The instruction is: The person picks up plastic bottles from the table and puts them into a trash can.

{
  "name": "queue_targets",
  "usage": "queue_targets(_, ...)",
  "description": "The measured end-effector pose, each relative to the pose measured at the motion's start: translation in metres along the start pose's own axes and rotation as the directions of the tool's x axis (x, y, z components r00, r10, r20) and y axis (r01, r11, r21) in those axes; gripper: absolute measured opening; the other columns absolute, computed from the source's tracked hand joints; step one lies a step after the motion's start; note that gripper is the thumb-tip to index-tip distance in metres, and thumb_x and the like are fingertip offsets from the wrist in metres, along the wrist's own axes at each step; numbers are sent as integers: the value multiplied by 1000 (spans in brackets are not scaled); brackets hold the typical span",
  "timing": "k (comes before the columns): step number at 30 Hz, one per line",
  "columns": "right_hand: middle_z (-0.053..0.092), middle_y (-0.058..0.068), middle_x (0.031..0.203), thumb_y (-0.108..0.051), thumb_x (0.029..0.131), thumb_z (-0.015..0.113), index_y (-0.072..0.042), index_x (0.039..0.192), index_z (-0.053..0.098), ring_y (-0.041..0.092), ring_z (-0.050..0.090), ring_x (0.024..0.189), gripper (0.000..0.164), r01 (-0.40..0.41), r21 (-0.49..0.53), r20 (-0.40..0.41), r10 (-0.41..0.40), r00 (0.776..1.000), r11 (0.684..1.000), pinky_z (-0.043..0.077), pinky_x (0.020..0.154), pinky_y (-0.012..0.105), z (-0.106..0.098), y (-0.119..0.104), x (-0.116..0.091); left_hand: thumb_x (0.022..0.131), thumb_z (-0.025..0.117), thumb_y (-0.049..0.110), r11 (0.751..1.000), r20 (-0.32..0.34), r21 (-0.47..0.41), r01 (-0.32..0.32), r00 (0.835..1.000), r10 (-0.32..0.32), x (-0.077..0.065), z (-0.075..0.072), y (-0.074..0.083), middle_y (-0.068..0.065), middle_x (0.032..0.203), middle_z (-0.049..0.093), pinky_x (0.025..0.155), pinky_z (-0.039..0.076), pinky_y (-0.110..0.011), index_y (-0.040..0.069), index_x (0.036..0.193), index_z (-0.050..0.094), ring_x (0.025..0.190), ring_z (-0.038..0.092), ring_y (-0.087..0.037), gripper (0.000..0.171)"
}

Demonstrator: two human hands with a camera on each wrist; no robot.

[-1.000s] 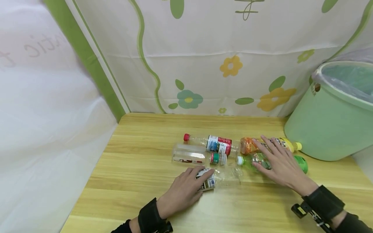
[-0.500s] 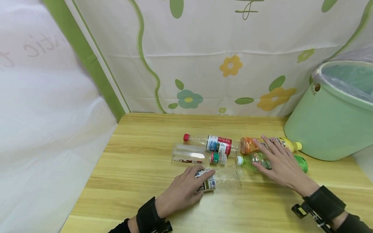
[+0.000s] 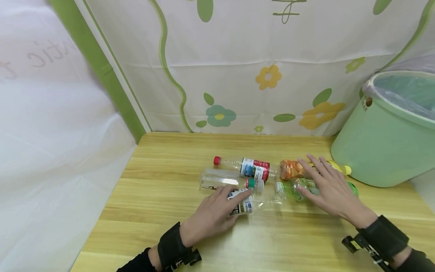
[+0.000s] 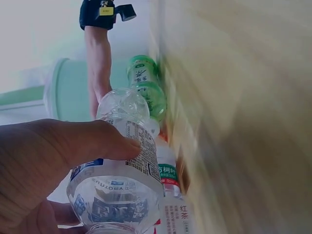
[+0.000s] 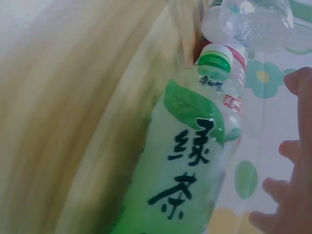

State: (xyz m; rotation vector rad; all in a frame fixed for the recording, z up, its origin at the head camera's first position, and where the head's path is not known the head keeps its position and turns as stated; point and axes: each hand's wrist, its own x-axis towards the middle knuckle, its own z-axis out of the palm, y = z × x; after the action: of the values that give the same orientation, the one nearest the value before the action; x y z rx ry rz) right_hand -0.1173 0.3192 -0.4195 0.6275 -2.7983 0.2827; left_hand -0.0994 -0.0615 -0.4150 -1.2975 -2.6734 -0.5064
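Observation:
My left hand (image 3: 212, 213) grips a clear plastic bottle (image 3: 244, 206) by its white-and-black label. In the left wrist view, the thumb lies across that label and the bottle (image 4: 114, 195) appears raised off the table. My right hand (image 3: 331, 190) hovers with spread fingers over a green tea bottle (image 3: 302, 186); in the right wrist view, the fingers stand apart from this bottle (image 5: 190, 146). Just behind it lies an orange drink bottle (image 3: 291, 169) with a yellow cap, partly covered by the right fingers. Another clear bottle (image 3: 221, 177) and a red-capped bottle (image 3: 255, 168) lie behind my left hand.
A light green bin (image 3: 384, 143) lined with a plastic bag stands at the right, beside the bottles. Behind the wooden table (image 3: 163, 162) hangs a flower-patterned cloth (image 3: 231, 83). White fabric (image 3: 61, 151) hangs along the left side.
My left hand has moved the clear bottle up and slightly away, so its end now overlaps the green tea bottle's cap. My right hand has lifted and shifted slightly right.

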Motion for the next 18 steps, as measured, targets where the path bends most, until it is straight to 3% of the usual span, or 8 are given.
queue_targets(7, 19, 16, 166, -48, 93, 71, -22, 164, 23, 49, 19, 147, 90, 6, 24, -7, -6, 1000, 1000, 26, 98, 79, -10, -4, 2, 89, 79, 20, 1000, -13, 15, -11, 1000, 12, 11, -5, -5, -15, 139, 52, 77, 56, -42, 23, 157, 39, 110, 58, -33, 79)
queue_targets(12, 22, 16, 165, -46, 91, 74, -25, 164, 24, 48, 20, 147, 91, 12, 50, -10, -12, 1000, 999, 24, 101, 77, -16, -7, 5, 89, 79, 19, 1000, -23, 5, -11, 1000, 11, 19, -8, -6, -15, 144, 49, 73, 57, -41, 28, 160, 33, 116, 56, -31, 85)
queue_targets(18, 25, 14, 165, -48, 89, 74, -26, 163, 28, 46, 23, 146, 90, 42, 51, -24, -41, 999, 998, 29, 99, 75, -21, -13, 7, 91, 77, 21, 999, -25, 29, -17, 1000, 18, 29, -10, -6, -15, 142, 50, 79, 57, -42, 27, 160, 34, 124, 53, -31, 81)
